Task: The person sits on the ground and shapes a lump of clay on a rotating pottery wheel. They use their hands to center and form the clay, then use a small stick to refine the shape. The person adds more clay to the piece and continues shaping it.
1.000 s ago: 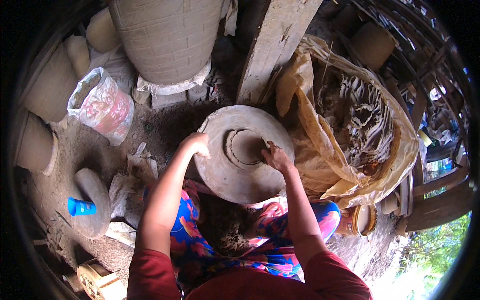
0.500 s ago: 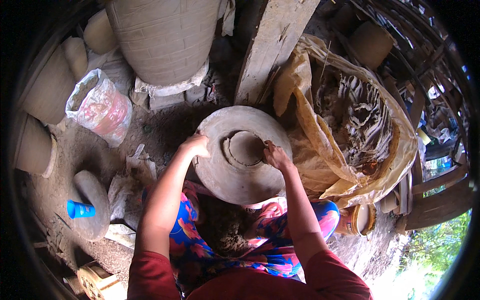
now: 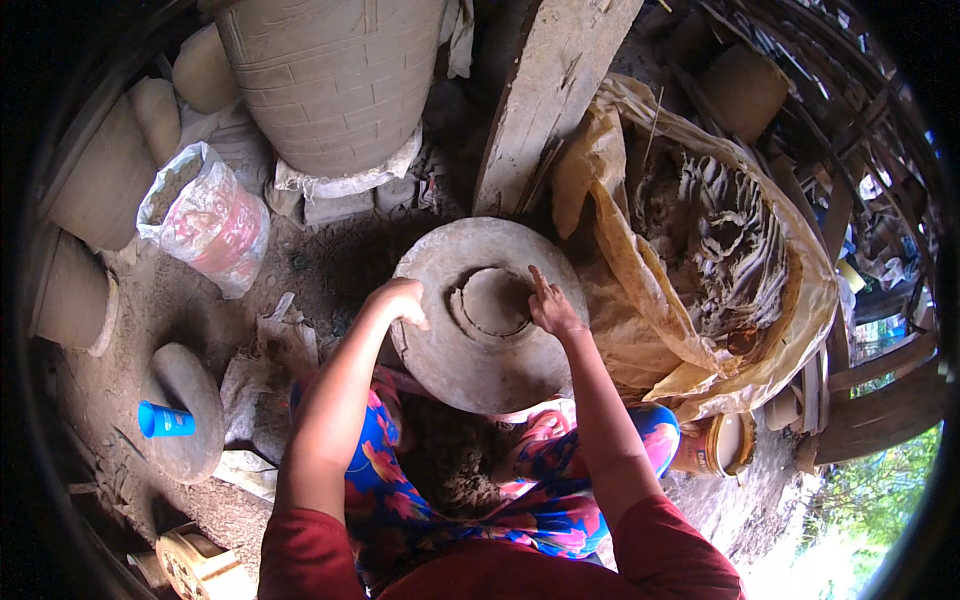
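A wide round grey wheel (image 3: 470, 380) sits between my bent legs, with a flat clay disc (image 3: 495, 295) at its middle, ringed by an uneven raised clay edge. My left hand (image 3: 405, 300) grips the wheel's left rim, fingers bent over it. My right hand (image 3: 548, 305) is at the right side of the clay ring, index finger raised and the other fingers curled; whether it holds any clay is hidden.
A large clay jar (image 3: 325, 90) and wooden post (image 3: 545, 90) stand ahead. A brown sheet (image 3: 790, 360) holding clay lies right, above a bucket (image 3: 715, 445). Left are a sack (image 3: 215, 235), pots (image 3: 75, 305) and a blue cup (image 3: 165, 420) on a stone slab (image 3: 200, 455).
My right index finger has lifted up from the clay ring. My left hand still grips the rim, slightly shifted, and the wheel sits slightly lower in the view.
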Demonstrator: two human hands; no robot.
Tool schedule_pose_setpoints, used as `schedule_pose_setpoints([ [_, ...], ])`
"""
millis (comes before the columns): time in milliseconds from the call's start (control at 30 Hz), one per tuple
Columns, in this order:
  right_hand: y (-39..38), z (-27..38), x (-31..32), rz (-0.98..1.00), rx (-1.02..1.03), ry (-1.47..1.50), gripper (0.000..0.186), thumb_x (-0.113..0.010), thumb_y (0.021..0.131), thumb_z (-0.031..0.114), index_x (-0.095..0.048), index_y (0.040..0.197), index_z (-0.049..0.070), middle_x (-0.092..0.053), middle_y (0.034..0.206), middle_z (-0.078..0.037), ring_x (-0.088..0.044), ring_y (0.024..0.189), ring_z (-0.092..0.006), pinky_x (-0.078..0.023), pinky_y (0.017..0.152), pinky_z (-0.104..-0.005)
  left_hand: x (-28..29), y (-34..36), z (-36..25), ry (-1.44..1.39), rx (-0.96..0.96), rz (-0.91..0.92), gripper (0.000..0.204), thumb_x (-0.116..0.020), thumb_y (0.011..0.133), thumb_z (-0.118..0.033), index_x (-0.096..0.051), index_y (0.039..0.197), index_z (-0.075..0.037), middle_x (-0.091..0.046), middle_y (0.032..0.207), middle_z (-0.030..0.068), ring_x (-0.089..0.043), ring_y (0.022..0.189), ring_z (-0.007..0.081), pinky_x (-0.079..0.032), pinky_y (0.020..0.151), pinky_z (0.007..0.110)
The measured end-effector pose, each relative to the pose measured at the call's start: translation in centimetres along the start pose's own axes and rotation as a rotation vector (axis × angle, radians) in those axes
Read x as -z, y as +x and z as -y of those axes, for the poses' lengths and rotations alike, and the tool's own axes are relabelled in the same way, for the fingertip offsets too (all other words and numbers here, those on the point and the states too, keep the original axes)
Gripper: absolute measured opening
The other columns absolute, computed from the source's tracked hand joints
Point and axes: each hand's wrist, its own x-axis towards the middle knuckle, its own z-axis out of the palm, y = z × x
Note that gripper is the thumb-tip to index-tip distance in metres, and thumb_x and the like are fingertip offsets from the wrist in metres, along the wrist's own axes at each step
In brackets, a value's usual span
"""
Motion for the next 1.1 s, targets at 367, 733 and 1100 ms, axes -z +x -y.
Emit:
schedule_pose_setpoints([
  [367,-0.6,0.3,-1.1,-0.222,-0.095,0.085,0.032,-0.043,0.079,0.016,-0.043,0.101,-0.007,-0.038,0.113,-0.025,-0.052,0.079,-0.0392,-0.044,0.072,-0.0433,-0.3,0.7,0.9,0.074,-0.06,-0.041,0.044,-0.076,0.053,-0.03,-0.063,0.08,0.003,-0.061,0.084,0.0183,-0.06,0.075,0.0261,-0.047,0.068,0.034],
  [733,-0.8,1.8,2.2,-0.272,-0.354,0.399,0.042,-0.054,0.074,0.009,-0.039,0.112,0.005,-0.056,0.093,-0.021,-0.055,0.078,-0.041,-0.044,0.073,-0.045,-0.1,0.4,0.5,0.0,-0.049,0.013,0.041,-0.073,0.058,-0.032,-0.062,0.077,0.002,-0.061,0.078,0.0166,-0.059,0.07,0.0252,-0.046,0.064,0.036],
  [1100,0.2,0.3,-0.7,-0.369,-0.15,0.257,0.028,-0.039,0.081,0.011,-0.036,0.106,0.0,-0.054,0.067,-0.027,-0.053,0.065,-0.0423,-0.042,0.062,-0.0492,-0.8,1.2,0.8,0.121,-0.001,-0.175,0.047,-0.068,0.061,-0.025,-0.056,0.1,0.0,-0.054,0.105,0.0202,-0.053,0.098,0.029,-0.043,0.084,0.036],
])
